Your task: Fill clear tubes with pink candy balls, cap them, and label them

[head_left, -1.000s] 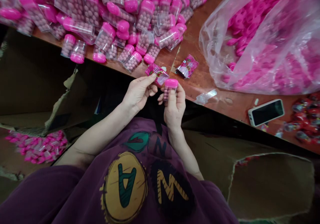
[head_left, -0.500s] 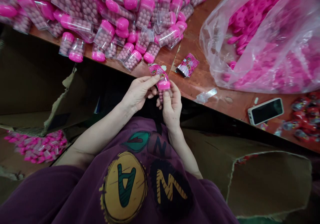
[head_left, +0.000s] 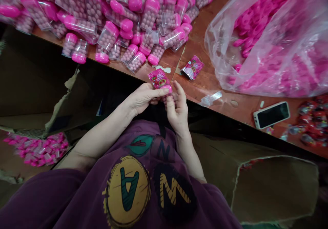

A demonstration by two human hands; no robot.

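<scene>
Close to the table edge, both hands hold one small candy tube (head_left: 167,88), clear with a pink cap and pink balls inside. My left hand (head_left: 143,97) is closed, its thumb lying over the cap. A printed pink wrapper (head_left: 158,78) stands out beyond that thumb, against the cap; how it is attached is hidden. My right hand (head_left: 178,111) pinches the tube's lower part, with the index finger raised away from it. A similar pink and silver packet (head_left: 192,67) lies on the table just beyond.
Many filled candy tubes (head_left: 150,14) are heaped along the table (head_left: 200,46). A plastic bag (head_left: 220,63) of pink pieces, a phone (head_left: 272,115) and red wrapped items (head_left: 314,123) lie right. Below are a cardboard box (head_left: 275,188) and a pile of pink tubes (head_left: 41,148).
My left thumb has slid from the wrapper onto the cap. The wrapper now tilts further left and shows more of its print. My right index finger has lifted off the tube.
</scene>
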